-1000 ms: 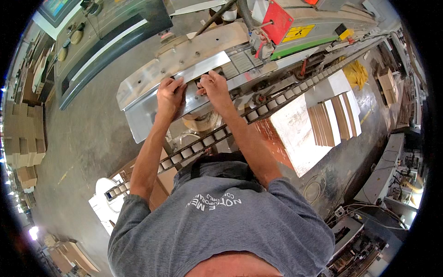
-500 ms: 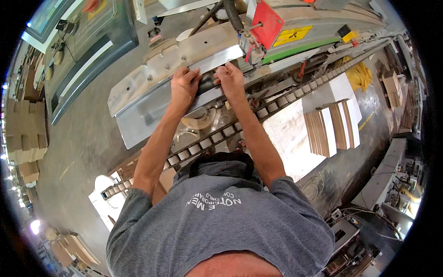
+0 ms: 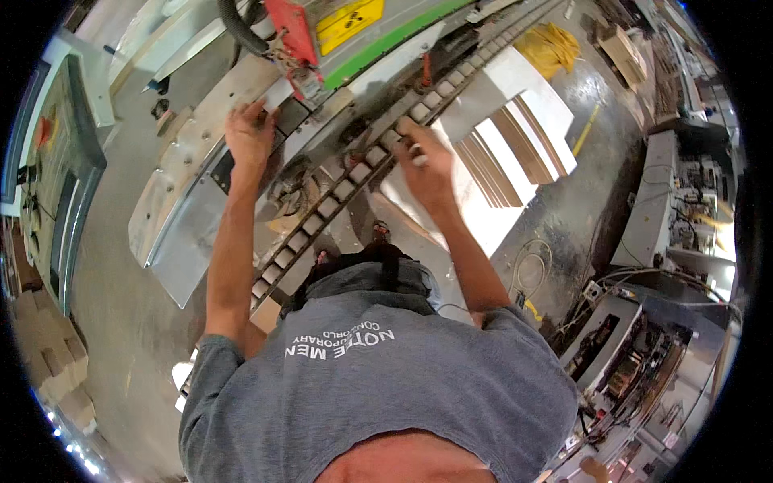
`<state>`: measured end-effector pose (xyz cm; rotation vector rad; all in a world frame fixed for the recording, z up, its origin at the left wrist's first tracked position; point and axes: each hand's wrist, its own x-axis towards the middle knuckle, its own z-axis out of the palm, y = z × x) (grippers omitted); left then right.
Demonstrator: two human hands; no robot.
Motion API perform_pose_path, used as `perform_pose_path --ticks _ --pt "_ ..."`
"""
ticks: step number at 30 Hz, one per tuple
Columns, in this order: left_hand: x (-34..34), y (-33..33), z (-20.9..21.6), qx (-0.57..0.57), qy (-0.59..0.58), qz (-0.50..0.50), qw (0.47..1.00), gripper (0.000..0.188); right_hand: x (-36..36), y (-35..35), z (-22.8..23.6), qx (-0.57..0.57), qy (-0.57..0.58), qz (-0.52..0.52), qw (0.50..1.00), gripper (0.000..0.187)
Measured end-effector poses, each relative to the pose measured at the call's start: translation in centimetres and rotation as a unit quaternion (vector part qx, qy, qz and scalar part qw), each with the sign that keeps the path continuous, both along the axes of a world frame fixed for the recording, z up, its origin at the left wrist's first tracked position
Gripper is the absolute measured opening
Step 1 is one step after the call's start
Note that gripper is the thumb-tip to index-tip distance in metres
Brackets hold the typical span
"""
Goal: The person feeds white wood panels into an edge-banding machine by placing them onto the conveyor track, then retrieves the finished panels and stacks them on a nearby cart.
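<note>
My left hand (image 3: 251, 133) is over the inner edge of the metal guard (image 3: 197, 109) at the machine's end, beside a dark slot. Its fingers are bent and a little apart, and I see nothing held in them. A bare sheet-metal tray (image 3: 187, 262) slopes down below the guard. To the right, my right hand (image 3: 428, 171) is raised over the machine's track of pale square pads (image 3: 345, 190), near a white board. Its fingers are loosely curled and spread, slightly smeared, with nothing visible in them.
Stacked brown panels with white faces (image 3: 493, 161) lie on a large white board (image 3: 467, 219) to my right. A red bracket (image 3: 291, 28) and a black hose (image 3: 233, 24) stand above the guard. Yellow cloth (image 3: 547, 48) and a coiled cable (image 3: 531, 270) lie farther right.
My right hand has left the guard and moved right, over the track. My left hand stays at the guard, its pinched fingers loosened. The view has swung to the right.
</note>
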<state>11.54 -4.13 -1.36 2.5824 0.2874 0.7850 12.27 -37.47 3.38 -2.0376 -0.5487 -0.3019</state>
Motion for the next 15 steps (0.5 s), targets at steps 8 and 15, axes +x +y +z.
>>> perform_pose_path --ticks 8,15 --pt "-7.0 -3.2 2.1 -0.114 -0.016 0.019 0.993 0.031 2.6 -14.2 -1.3 -0.408 -0.02 -0.169 0.897 0.055" --pt "-10.0 -5.6 2.9 -0.138 -0.058 0.009 0.989 0.028 5.9 -18.2 -3.2 -0.35 0.008 -0.149 0.925 0.057"
